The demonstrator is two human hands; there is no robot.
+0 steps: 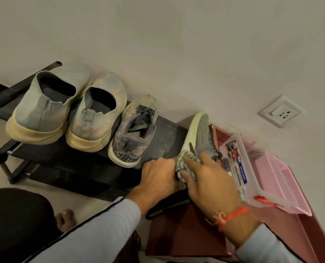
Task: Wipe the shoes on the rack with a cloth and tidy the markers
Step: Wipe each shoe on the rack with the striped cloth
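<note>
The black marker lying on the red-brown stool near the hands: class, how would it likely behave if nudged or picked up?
The black marker looks slim and round, so a sideways nudge would probably roll it. It lies near the edge of the stool, so it might drop off. It seems rigid and light, likely easy to pinch.

Three shoes [85,112] stand in a row along the rack [165,133], heels at its front edge. A fourth shoe [197,133] sits past the rack's right end, beside a clear box [252,168] lying in a basket [290,183].
</note>
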